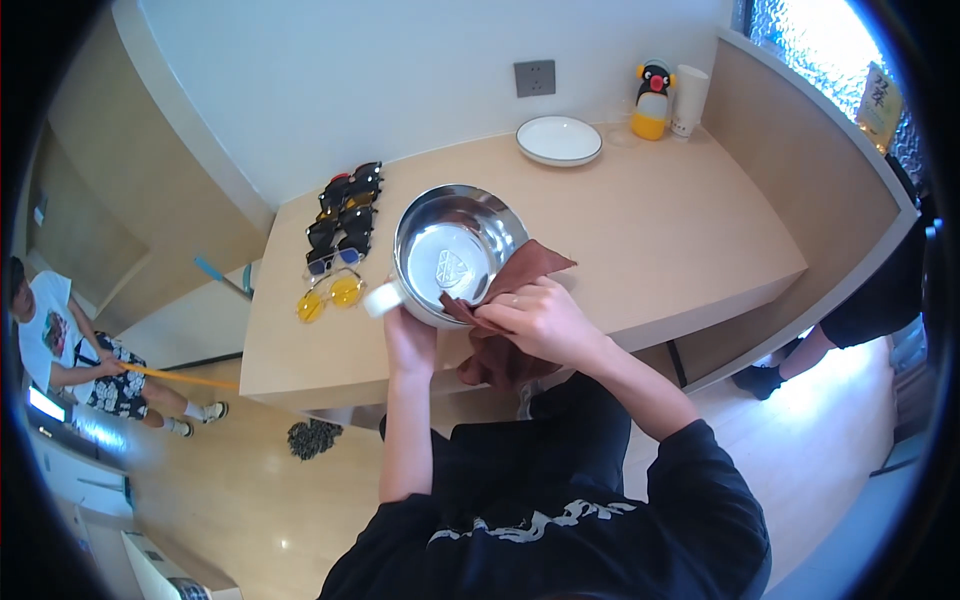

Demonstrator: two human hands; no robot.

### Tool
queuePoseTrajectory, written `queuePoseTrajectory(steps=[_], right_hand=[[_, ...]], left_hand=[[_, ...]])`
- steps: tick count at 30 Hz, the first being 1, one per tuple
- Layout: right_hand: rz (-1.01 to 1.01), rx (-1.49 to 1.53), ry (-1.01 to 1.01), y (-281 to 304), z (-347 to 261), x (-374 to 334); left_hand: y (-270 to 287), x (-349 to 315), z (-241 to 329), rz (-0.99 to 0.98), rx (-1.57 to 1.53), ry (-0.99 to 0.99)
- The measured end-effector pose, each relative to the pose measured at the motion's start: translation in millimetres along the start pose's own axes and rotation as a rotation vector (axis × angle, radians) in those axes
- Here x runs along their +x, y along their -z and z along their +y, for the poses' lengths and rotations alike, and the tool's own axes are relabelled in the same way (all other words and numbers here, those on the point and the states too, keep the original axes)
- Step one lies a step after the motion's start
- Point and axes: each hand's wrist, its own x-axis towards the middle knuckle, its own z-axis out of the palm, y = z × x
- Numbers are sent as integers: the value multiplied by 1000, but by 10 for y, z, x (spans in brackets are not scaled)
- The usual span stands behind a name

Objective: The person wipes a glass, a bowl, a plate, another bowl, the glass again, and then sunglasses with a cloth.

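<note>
Your left hand [411,345] held the mug [450,245], your right hand [545,320] pinched the cloth [532,265] — a tug could have twisted the mug loose.

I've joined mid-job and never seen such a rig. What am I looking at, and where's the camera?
There's no machine: you see a person's own two bare hands. The single picture comes from a fisheye camera on their head, looking down, so straight edges bend.

The left hand holds a steel-lined bowl near its white handle; its fingers are mostly hidden. The right hand grips a brown cloth at the rim.

On the table are a row of glasses, a plate, a penguin figure and a white cup.
</note>
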Motion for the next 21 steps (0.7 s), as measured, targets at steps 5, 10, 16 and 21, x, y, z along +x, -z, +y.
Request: queuePoseTrajectory(steps=[5, 10, 16, 21], right_hand=[[-14, -117, 41, 193, 152, 148], [96, -67, -51, 53, 574, 509], [57, -193, -168, -177, 1415, 1262], [-192, -306, -296, -705, 1904, 1502]], left_hand=[[309, 14, -165, -228, 132, -39], [31, -155, -104, -89, 188, -332], [55, -159, -248, -231, 827, -242], [18, -195, -220, -164, 866, -352]])
